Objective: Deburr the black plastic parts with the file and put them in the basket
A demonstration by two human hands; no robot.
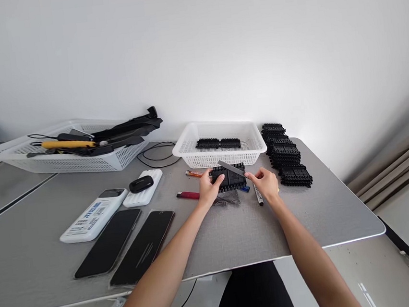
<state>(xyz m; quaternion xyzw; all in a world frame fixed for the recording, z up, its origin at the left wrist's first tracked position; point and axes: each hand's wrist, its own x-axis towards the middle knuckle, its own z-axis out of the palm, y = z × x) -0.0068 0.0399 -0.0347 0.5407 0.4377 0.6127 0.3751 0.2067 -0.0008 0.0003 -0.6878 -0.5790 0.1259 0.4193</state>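
My left hand grips the left side of a black plastic panel with toothed edges, its thumb pressed on the face. My right hand pinches one end of a flat grey file, which slants across the panel's upper part. Under the panel lies a dark grey cloth. A marker pen rests beside my right hand. To the left of my left hand are a red-handled tool and an orange tube-like item, both partly hidden.
Behind the hands, a white basket holds two similar black panels. Stacks of them stand at right. At left are a larger basket of tools, two phones, two power banks and a black case. A cable curls between the baskets.
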